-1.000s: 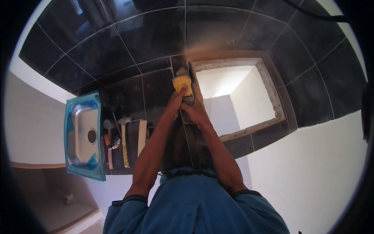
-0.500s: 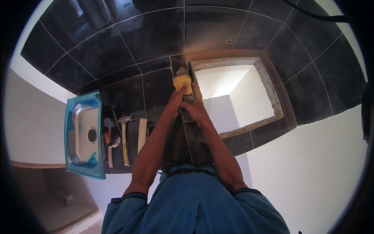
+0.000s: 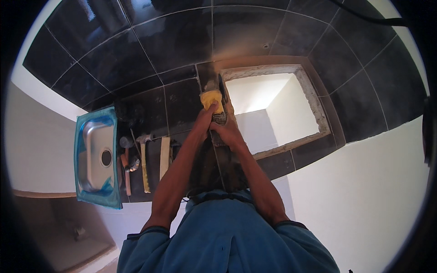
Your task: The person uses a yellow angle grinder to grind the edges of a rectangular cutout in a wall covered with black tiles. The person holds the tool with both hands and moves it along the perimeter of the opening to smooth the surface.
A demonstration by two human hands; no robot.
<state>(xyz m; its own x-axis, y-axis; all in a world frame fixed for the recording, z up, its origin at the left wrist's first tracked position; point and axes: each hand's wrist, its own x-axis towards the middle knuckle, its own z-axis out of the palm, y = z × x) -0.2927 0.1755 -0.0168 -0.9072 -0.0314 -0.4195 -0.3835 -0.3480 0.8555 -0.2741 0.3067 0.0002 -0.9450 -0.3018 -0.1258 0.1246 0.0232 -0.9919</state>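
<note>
Both my hands are closed around a yellow and dark angle grinder (image 3: pixel 210 97) at the left edge of a rectangular cutout (image 3: pixel 298 73) in the dark tiled counter. My left hand (image 3: pixel 205 119) wraps the body just behind its yellow part, thumb on top. Behind it, my right hand (image 3: pixel 227 129) grips the rear of the body. The grinder's disc (image 3: pixel 221 84) stands on edge along the cutout's left side; its lower rim is hidden. Dust hangs around the grinder's head and over the tiles beyond.
A steel sink (image 3: pixel 96 157) with blue film on its rim lies at the left. Beside it are a claw hammer (image 3: pixel 144 159), an orange-handled tool (image 3: pixel 126 164) and a pale wooden strip (image 3: pixel 165 157). Black wall tiles (image 3: pixel 182 41) rise behind the counter. A dark cable (image 3: pixel 373 19) hangs at upper right.
The view has shifted slightly. The grinder stays at the cutout's left edge in both hands, with little visible movement along it. The dust haze has changed a little.
</note>
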